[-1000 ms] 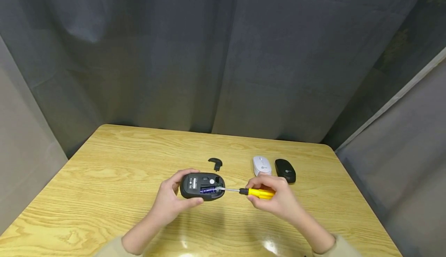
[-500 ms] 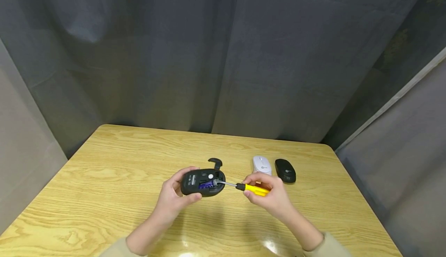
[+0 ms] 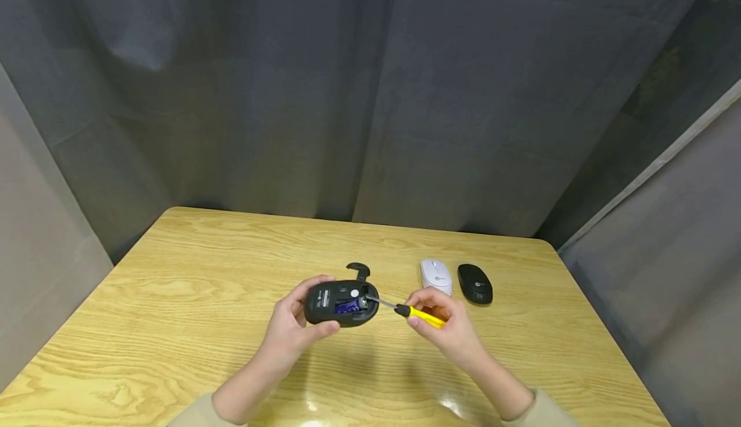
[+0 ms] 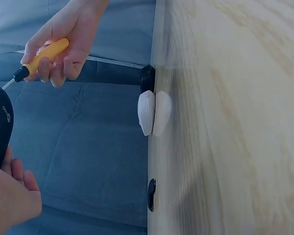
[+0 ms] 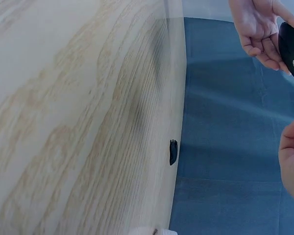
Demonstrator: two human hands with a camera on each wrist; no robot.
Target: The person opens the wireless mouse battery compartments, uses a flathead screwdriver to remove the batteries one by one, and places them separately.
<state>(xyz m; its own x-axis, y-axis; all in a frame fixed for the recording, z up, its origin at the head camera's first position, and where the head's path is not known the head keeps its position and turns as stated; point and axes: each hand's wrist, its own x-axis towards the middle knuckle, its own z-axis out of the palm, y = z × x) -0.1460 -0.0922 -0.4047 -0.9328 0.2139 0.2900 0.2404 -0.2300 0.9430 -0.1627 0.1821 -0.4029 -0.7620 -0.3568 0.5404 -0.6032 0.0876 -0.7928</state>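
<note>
A black computer mouse is held in the air by my left hand, thumb along the near side and fingers round the far side. Its underside faces the head camera with the battery bay uncovered. Inside the bay, a purple-blue battery sits at a slant, its right end raised. My right hand grips a yellow-handled screwdriver, whose metal tip meets the mouse beside that raised end. The left wrist view also shows the screwdriver in the right hand's curled fingers. Behind the held mouse, a black battery cover lies on the table.
On the wooden table, a white mouse and another black mouse lie side by side behind the right hand. A dark grey curtain hangs past the far edge.
The battery's right end has risen out of its bay, so the battery now slants. The mouse has tilted and shifted slightly; the right hand with the screwdriver has moved a little left.
</note>
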